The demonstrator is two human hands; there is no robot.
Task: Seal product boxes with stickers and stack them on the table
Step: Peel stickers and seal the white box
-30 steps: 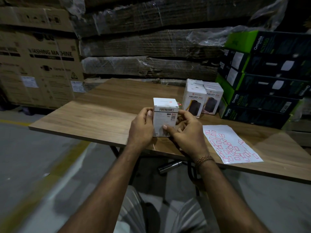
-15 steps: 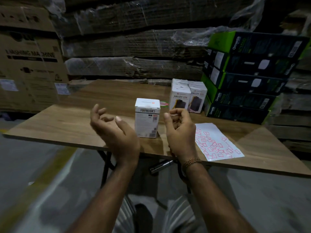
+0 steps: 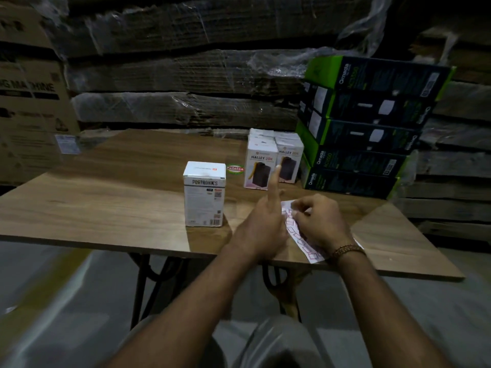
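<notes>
Our right hand (image 3: 317, 224) curls its fingertips (image 3: 297, 212) onto the sticker sheet (image 3: 295, 229), pinching at a sticker there. Our left hand (image 3: 261, 229) rests at the sheet's left edge, index finger straight up and the others loose. Left of both, apart, the box (image 3: 204, 193) stands upright on the table (image 3: 106, 187).

Wooden table (image 3: 111, 197) bears boxes (image 3: 204, 193), sticker sheet (image 3: 293, 229).

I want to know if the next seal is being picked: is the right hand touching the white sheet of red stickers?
Touching. The head view shows the right hand on the white sheet of red stickers, its curled fingertips pinching at the sheet's far end.
</notes>
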